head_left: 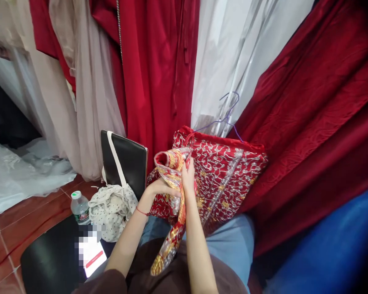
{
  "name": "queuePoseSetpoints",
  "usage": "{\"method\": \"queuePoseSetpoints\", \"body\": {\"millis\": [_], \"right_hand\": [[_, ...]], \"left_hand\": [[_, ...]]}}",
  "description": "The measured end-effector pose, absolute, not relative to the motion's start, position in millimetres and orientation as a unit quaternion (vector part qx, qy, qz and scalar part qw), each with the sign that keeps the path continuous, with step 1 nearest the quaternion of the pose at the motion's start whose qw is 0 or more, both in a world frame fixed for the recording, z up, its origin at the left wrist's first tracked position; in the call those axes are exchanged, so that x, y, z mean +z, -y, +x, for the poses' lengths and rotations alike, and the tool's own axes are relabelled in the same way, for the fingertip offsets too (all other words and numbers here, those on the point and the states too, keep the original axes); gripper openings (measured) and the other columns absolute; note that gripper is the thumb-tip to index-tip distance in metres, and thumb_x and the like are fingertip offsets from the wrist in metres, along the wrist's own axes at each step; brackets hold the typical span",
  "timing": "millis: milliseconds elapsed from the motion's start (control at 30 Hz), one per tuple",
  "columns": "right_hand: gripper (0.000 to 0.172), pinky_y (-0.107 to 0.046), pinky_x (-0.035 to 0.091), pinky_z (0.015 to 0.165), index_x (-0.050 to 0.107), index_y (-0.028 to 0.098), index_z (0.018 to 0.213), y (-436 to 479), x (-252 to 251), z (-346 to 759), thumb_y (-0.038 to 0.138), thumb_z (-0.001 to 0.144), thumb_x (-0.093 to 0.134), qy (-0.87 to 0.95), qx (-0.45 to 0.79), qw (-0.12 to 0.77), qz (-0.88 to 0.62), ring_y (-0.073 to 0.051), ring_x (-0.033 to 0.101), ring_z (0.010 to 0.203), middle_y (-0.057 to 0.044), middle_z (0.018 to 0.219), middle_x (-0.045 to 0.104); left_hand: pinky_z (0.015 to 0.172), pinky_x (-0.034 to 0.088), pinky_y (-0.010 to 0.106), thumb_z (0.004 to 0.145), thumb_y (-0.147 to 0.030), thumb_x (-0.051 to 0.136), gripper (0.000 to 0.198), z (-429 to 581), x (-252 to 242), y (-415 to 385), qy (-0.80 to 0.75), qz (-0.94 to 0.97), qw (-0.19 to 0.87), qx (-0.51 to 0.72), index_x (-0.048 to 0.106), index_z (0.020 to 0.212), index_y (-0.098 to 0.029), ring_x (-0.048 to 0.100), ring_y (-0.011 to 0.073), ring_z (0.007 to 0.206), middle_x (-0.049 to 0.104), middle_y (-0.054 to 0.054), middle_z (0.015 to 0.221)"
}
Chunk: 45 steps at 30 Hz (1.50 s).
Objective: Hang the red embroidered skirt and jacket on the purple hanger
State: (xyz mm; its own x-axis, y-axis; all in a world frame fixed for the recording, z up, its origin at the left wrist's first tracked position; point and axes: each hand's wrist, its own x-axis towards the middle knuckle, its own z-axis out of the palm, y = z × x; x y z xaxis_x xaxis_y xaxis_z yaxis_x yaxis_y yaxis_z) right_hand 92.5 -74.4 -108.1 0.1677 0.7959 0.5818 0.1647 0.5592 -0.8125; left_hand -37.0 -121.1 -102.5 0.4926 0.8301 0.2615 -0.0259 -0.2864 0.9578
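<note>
A red garment with gold and silver embroidery (223,171) lies across my lap, still on a purple wire hanger (228,114). My left hand (162,188) grips a bunched fold of this embroidered cloth near its rolled sleeve end (168,161). My right hand (188,175) is closed on the same fold just beside it, fingers pinching the fabric. A strip of the cloth (168,245) hangs down between my forearms. A thin red string circles my left wrist.
Red, white and beige gowns (159,61) hang close in front. A black chair (125,161) with a spotted white bag (112,208) stands at left. A water bottle (79,207) and a phone (92,253) rest on a black stool. Blue cloth (331,245) lies at right.
</note>
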Motion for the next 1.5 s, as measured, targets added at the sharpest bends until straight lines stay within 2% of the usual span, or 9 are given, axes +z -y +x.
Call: {"method": "queuePoseSetpoints", "body": {"millis": [167, 500, 600, 700, 867, 1067, 1200, 1367, 1500], "right_hand": [[0.048, -0.042, 0.047, 0.104, 0.064, 0.018, 0.121, 92.4, -160.2, 130.2, 0.052, 0.087, 0.058, 0.610, 0.307, 0.607, -0.407, -0.027, 0.064, 0.114, -0.012, 0.123, 0.070], [0.040, -0.038, 0.053, 0.078, 0.065, 0.019, 0.089, 91.9, -178.3, 187.1, 0.057, 0.081, 0.060, 0.518, 0.201, 0.621, -0.553, -0.021, 0.062, 0.071, -0.003, 0.076, 0.067], [0.053, -0.045, 0.050, 0.092, 0.061, 0.018, 0.120, 100.3, -168.1, 179.4, 0.055, 0.081, 0.062, 0.570, 0.151, 0.590, -0.552, -0.027, 0.066, 0.095, -0.011, 0.105, 0.071], [0.091, -0.054, 0.035, 0.114, 0.039, 0.021, 0.149, 110.4, -156.7, 169.5, 0.056, 0.073, 0.075, 0.643, 0.149, 0.571, -0.489, -0.033, 0.048, 0.136, -0.018, 0.150, 0.048], [0.084, -0.048, 0.044, 0.108, 0.056, 0.019, 0.134, 113.4, -157.2, 175.7, 0.054, 0.063, 0.084, 0.645, 0.288, 0.577, -0.409, -0.031, 0.062, 0.122, -0.014, 0.134, 0.064], [0.054, -0.046, 0.051, 0.099, 0.071, 0.017, 0.107, 106.3, -163.1, 191.0, 0.052, 0.067, 0.081, 0.469, 0.265, 0.662, -0.521, -0.027, 0.070, 0.100, -0.009, 0.107, 0.076], [0.052, -0.042, 0.051, 0.102, 0.072, 0.015, 0.112, 106.7, -159.7, 182.3, 0.051, 0.073, 0.076, 0.464, 0.312, 0.681, -0.472, -0.026, 0.069, 0.107, -0.011, 0.114, 0.076], [0.051, -0.038, 0.054, 0.093, 0.069, 0.018, 0.105, 110.2, -156.7, 173.2, 0.054, 0.069, 0.078, 0.495, 0.289, 0.661, -0.485, -0.023, 0.069, 0.097, -0.007, 0.106, 0.075], [0.051, -0.037, 0.054, 0.088, 0.066, 0.019, 0.102, 107.8, -164.0, 196.7, 0.054, 0.067, 0.079, 0.509, 0.258, 0.660, -0.488, -0.021, 0.067, 0.090, -0.005, 0.100, 0.073]], "left_hand": [[0.108, 0.049, 0.041, 0.082, -0.046, 0.069, 0.039, -6.5, -125.0, 115.6, -0.388, 0.617, 0.386, 0.566, 0.074, 0.104, -0.014, 0.068, 0.0264, 0.114, 0.075, 0.012, 0.117], [0.082, 0.056, 0.034, 0.073, -0.057, 0.077, 0.043, -45.2, -119.1, 94.9, -0.545, 0.647, 0.216, 0.487, 0.076, 0.084, -0.015, 0.074, 0.0328, 0.095, 0.079, 0.010, 0.084], [0.085, 0.054, 0.035, 0.080, -0.061, 0.067, 0.045, -48.5, -115.0, 98.2, -0.537, 0.685, 0.209, 0.445, 0.076, 0.084, -0.017, 0.074, 0.0332, 0.095, 0.078, 0.009, 0.081], [0.084, 0.054, 0.034, 0.083, -0.060, 0.065, 0.043, -34.4, -118.6, 104.1, -0.505, 0.718, 0.217, 0.428, 0.074, 0.081, -0.018, 0.074, 0.0331, 0.093, 0.077, 0.008, 0.077], [0.078, 0.055, 0.033, 0.089, -0.064, 0.052, 0.051, 0.7, -137.2, 112.5, -0.429, 0.747, 0.303, 0.408, 0.068, 0.074, -0.017, 0.070, 0.0253, 0.075, 0.071, 0.005, 0.068], [0.114, 0.039, 0.046, 0.078, -0.062, 0.069, 0.073, 26.6, -154.3, 125.9, -0.457, 0.753, 0.264, 0.394, 0.053, 0.131, -0.014, 0.054, 0.0342, 0.132, 0.058, 0.021, 0.138], [0.114, 0.034, 0.056, 0.072, -0.051, 0.077, 0.084, 45.1, -160.7, 139.1, -0.529, 0.753, 0.109, 0.377, 0.046, 0.137, -0.010, 0.045, 0.0419, 0.138, 0.049, 0.028, 0.144], [0.084, 0.050, 0.037, 0.086, -0.023, 0.056, 0.024, 38.7, -157.2, 131.6, -0.516, 0.768, 0.145, 0.351, 0.064, 0.106, -0.015, 0.068, 0.0275, 0.088, 0.072, 0.014, 0.098], [0.067, 0.045, 0.028, 0.090, -0.026, 0.049, 0.023, 3.5, -145.7, 116.3, -0.512, 0.732, 0.166, 0.419, 0.069, 0.094, -0.016, 0.062, 0.0188, 0.065, 0.071, 0.006, 0.077]]}}
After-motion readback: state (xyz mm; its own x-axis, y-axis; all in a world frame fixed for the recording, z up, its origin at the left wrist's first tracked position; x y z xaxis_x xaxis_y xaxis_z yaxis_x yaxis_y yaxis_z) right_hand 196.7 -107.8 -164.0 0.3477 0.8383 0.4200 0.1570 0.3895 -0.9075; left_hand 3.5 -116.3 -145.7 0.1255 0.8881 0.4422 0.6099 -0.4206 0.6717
